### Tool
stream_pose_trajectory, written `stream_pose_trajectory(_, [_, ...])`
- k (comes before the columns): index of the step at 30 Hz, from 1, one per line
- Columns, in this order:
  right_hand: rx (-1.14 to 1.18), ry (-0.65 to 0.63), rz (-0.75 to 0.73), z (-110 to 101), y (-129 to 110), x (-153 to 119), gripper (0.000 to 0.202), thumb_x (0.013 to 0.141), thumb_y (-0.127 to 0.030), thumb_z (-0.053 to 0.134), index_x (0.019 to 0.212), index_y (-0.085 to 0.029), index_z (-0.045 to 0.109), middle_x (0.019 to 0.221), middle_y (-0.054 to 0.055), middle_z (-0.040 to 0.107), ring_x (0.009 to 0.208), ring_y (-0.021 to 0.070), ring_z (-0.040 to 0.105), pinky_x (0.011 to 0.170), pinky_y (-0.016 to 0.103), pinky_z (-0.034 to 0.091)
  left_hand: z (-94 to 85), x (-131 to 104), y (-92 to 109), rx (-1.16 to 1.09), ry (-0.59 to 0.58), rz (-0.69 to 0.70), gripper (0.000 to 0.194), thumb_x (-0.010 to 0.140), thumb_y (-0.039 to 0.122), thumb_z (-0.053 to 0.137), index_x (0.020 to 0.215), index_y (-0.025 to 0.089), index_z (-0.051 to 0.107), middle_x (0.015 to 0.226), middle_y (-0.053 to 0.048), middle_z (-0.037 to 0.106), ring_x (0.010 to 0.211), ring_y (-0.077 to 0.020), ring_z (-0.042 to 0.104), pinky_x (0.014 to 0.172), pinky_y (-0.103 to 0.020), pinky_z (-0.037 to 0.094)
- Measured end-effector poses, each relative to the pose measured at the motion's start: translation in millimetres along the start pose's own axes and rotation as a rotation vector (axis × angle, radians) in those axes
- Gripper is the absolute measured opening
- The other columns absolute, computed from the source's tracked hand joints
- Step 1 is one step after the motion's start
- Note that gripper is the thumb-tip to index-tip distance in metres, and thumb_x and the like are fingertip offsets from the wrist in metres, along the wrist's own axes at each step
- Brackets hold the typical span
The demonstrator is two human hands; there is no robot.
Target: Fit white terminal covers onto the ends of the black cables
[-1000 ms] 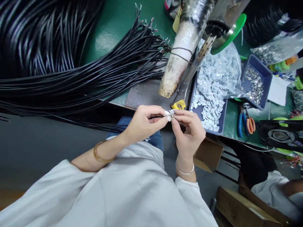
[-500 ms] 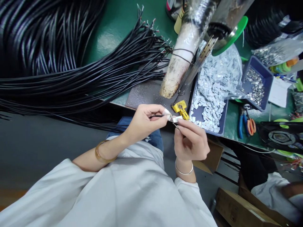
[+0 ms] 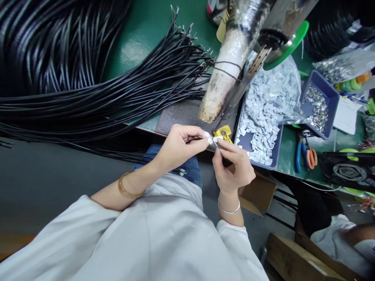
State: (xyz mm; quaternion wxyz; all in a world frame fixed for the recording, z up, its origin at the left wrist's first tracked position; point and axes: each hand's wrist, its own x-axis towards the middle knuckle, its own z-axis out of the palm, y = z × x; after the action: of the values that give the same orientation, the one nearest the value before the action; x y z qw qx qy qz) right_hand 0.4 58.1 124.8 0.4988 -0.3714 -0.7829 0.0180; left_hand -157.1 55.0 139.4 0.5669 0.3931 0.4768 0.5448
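Observation:
My left hand (image 3: pixel 183 144) pinches the end of a black cable (image 3: pixel 193 139) between thumb and forefinger, with white wrapping on a fingertip. Close against it, my right hand (image 3: pixel 234 164) pinches a small white connector (image 3: pixel 215 139) that meets the cable end. A thin dark tool or wire also shows between the right fingers; it is too small to name. Just behind the fingertips lies a yellow tool (image 3: pixel 224 132), partly hidden. Many black cables (image 3: pixel 140 86) spread from the left, their stripped ends near a wrapped white tube (image 3: pixel 218 84).
A blue tray (image 3: pixel 277 154) of small white connectors stands right of the hands. Beyond it are a smaller tray (image 3: pixel 332 101) of metal parts, blue-handled pliers (image 3: pixel 298 156) and orange-handled pliers (image 3: pixel 311 157). Another person's sleeve (image 3: pixel 331 234) shows at lower right.
Both hands have moved slightly up towards the table, and my right hand a little left. The connector has shifted nearer the left fingertips and now covers part of the yellow tool.

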Motion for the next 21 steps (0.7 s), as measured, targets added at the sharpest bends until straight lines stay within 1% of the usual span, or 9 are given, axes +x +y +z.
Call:
stream_pose_trajectory(3, [-0.046, -0.009, -0.065, 1.2, 3.9, -0.7, 0.023, 0.078, -0.009, 0.072, 0.094, -0.024, 0.064, 0.098, 0.002, 0.078, 0.082, 0.0153, 0.076, 0.075, 0.026, 0.062, -0.2, 1.6, -1.4, 0.032, 0.035, -0.004, 0.008, 0.069, 0.016, 0.073, 0.062, 0.014, 0.07, 0.061, 0.0, 0.061, 0.06, -0.0102, 0.052, 0.057, -0.021, 0.044])
stream_pose_trajectory(7, [-0.052, -0.002, -0.109, 3.5, 7.3, -0.1, 0.025, 0.077, -0.008, 0.073, 0.095, -0.023, 0.063, 0.098, 0.002, 0.078, 0.081, 0.0144, 0.076, 0.074, 0.024, 0.062, 2.3, 4.0, -2.4, 0.02, 0.094, -0.008, 0.004, 0.066, 0.017, 0.073, 0.065, 0.014, 0.071, 0.062, 0.0, 0.064, 0.057, -0.0094, 0.053, 0.053, -0.02, 0.044])
stream_pose_trajectory(9, [-0.009, 0.02, -0.072, 5.5, 7.2, 0.8, 0.025, 0.078, -0.007, 0.072, 0.094, -0.023, 0.062, 0.098, 0.002, 0.078, 0.082, 0.0144, 0.075, 0.074, 0.025, 0.062, 4.5, 4.8, -2.0, 0.015, 0.108, -0.003, 0.004, 0.066, 0.017, 0.072, 0.066, 0.014, 0.072, 0.063, 0.0, 0.065, 0.055, -0.0083, 0.052, 0.05, -0.018, 0.042])
stream_pose_trajectory(12, [0.13, 0.021, 0.088, 8.7, 6.0, 2.3, 0.021, 0.081, -0.006, 0.067, 0.093, -0.022, 0.061, 0.108, 0.006, 0.076, 0.092, 0.0176, 0.075, 0.074, 0.03, 0.064, 7.5, 5.5, -0.7, 0.039, 0.143, 0.007, 0.003, 0.067, 0.015, 0.07, 0.066, 0.013, 0.072, 0.059, 0.001, 0.062, 0.051, -0.0069, 0.049, 0.047, -0.017, 0.039])
stream_pose_trajectory(15, [0.219, -0.017, 0.209, 10.3, 4.8, 4.2, 0.017, 0.084, -0.007, 0.064, 0.093, -0.021, 0.06, 0.115, 0.008, 0.073, 0.097, 0.02, 0.074, 0.071, 0.033, 0.065, 9.7, 6.2, 1.4, 0.057, 0.175, 0.022, 0.004, 0.068, 0.014, 0.069, 0.066, 0.014, 0.072, 0.058, 0.001, 0.062, 0.052, -0.0074, 0.051, 0.048, -0.017, 0.041])
stream_pose_trajectory(18, [0.229, -0.032, 0.225, 9.7, 3.0, 7.8, 0.018, 0.082, -0.007, 0.066, 0.093, -0.021, 0.062, 0.114, 0.009, 0.073, 0.097, 0.0207, 0.074, 0.072, 0.035, 0.066, 11.3, 6.3, 4.4, 0.048, 0.181, 0.026, 0.004, 0.069, 0.012, 0.069, 0.067, 0.013, 0.073, 0.063, 0.0, 0.066, 0.055, -0.0076, 0.053, 0.05, -0.017, 0.042])
stream_pose_trajectory(21, [0.185, -0.042, 0.188, 7.6, 0.8, 11.6, 0.02, 0.08, -0.005, 0.068, 0.092, -0.02, 0.063, 0.114, 0.009, 0.073, 0.101, 0.0214, 0.073, 0.078, 0.037, 0.066, 11.5, 5.6, 6.9, 0.047, 0.192, 0.021, 0.003, 0.069, 0.013, 0.07, 0.066, 0.013, 0.072, 0.059, 0.001, 0.062, 0.051, -0.0059, 0.048, 0.045, -0.015, 0.036])
